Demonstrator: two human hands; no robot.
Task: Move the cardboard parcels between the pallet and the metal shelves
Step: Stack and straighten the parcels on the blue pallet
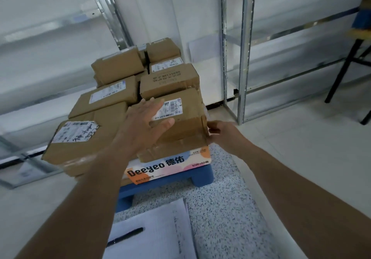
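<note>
Head view: the near-right parcel (180, 116) sits on the stack on the blue pallet (202, 175), the metal shelves (241, 58) far right. The left hand (143, 122) lies flat on its top, fingers spread, gripping nothing. The right hand (222, 133) curls loosely at its right edge, just touching. Best to clamp both sides firmly before lifting, keeping the box level.
</note>
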